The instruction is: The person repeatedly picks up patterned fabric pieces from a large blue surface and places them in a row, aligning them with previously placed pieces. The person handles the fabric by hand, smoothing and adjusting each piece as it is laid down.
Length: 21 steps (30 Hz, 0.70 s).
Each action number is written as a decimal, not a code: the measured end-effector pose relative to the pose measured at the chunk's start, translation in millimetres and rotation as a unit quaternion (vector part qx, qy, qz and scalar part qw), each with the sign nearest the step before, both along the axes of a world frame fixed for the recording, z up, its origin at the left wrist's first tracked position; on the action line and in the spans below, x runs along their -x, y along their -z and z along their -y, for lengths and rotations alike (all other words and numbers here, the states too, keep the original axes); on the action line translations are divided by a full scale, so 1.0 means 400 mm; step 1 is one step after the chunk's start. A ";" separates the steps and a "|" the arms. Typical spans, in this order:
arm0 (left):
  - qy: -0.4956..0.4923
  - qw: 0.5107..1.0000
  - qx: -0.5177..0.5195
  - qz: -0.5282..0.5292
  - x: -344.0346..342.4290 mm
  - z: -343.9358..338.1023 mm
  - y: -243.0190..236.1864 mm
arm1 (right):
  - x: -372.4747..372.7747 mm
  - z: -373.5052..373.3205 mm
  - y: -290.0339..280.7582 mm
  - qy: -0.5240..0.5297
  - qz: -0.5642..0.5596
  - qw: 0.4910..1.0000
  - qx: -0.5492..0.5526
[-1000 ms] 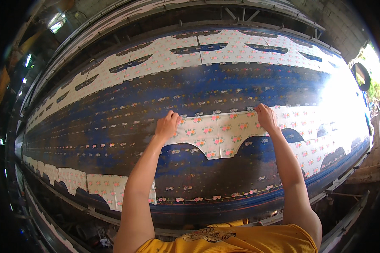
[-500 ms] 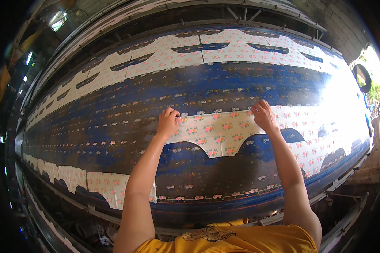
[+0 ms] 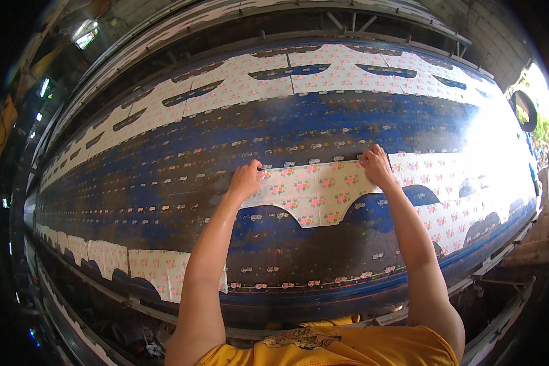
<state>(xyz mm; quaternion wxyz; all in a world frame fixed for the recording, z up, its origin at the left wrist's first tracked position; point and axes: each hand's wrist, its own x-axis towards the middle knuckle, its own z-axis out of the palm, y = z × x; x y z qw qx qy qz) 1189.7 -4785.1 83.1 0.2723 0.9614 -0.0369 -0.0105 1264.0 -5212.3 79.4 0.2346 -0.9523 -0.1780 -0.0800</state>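
A white cut fabric piece printed with pink and orange flowers [image 3: 314, 189] lies on the long dark blue-and-black table [image 3: 311, 256]. Its far edge is straight, and its near side curves in on both sides of a central tongue. My left hand [image 3: 247, 179] pinches the far left corner with curled fingers. At the far right corner, my right hand [image 3: 379, 168] grips the same piece, fingers bent and pressed together. Just right of that hand, another flowered fabric piece [image 3: 430, 168] lies flat with its edge close alongside.
Along the table's far side runs a row of matching fabric pieces [image 3: 238, 88] with curved gaps. More pieces [image 3: 158, 268] line the near left edge. Small printed marks dot the surface. Metal rails [image 3: 500, 268] border the table, and strong glare covers its right end.
My left hand has lowered slightly, its fingers curling tighter at the fabric's corner. My right hand has shifted only a little, and the fabric piece stays almost in place.
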 end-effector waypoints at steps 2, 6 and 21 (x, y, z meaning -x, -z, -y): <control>0.020 0.999 -0.012 0.042 0.001 -0.015 0.018 | -0.003 -0.005 -0.002 -0.020 -0.004 0.999 0.041; -0.003 0.995 0.078 0.070 0.038 0.008 -0.010 | 0.029 -0.010 -0.030 -0.039 0.046 0.995 0.081; 0.059 0.918 -0.037 0.389 0.521 0.037 -0.293 | 0.510 0.089 -0.319 -0.050 0.145 0.988 -0.028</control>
